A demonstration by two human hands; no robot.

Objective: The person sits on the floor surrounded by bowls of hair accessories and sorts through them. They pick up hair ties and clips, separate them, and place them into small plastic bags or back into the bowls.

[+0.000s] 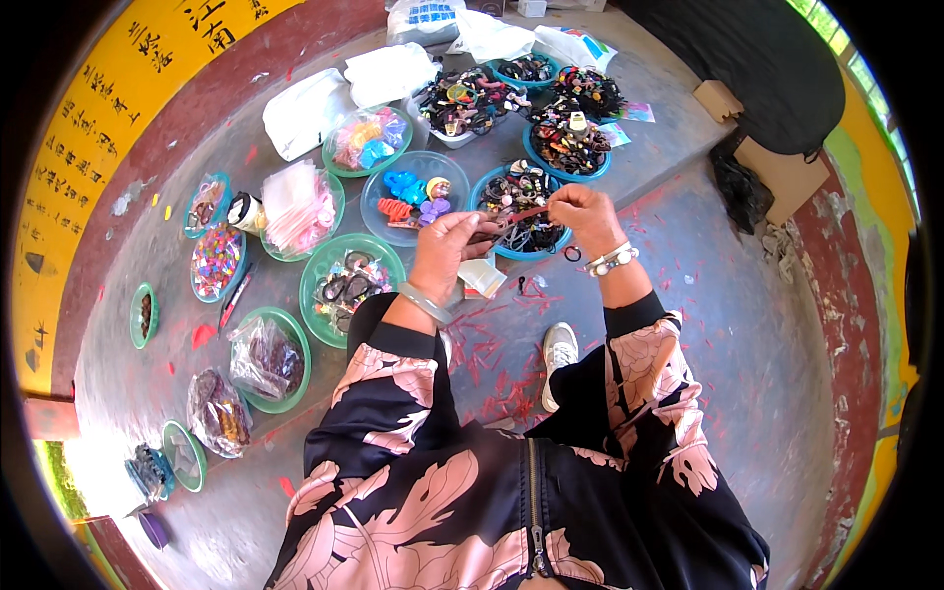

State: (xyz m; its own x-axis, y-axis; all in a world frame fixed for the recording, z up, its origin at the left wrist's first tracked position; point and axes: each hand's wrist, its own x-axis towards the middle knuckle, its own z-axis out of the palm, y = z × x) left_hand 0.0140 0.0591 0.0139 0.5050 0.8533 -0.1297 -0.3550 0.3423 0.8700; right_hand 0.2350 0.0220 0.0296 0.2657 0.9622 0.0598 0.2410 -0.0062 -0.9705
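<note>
My left hand (440, 258), a pale bangle at its wrist, is closed on one end of a thin dark reddish-brown band (524, 215). My right hand (588, 224), with beaded bracelets, pinches the other end, so the band stretches between them. Some brownish strands show at the left fingertips, too small to make out. Just beyond the hands is a blue bowl of dark hair ties (536, 234). Beneath the left hand lies a small white card or packet (482, 278). A dark ring-shaped hair tie (572, 254) lies by my right wrist.
Bowls of hair ties (568, 147) and a clear bowl of coloured clips (372, 202) stand ahead. A green bowl of mixed hair ties (313, 295) sits left, near bagged brown goods (218, 411). Red scraps (506, 393) litter the floor around my shoe (560, 359). Cardboard (787, 177) leans right.
</note>
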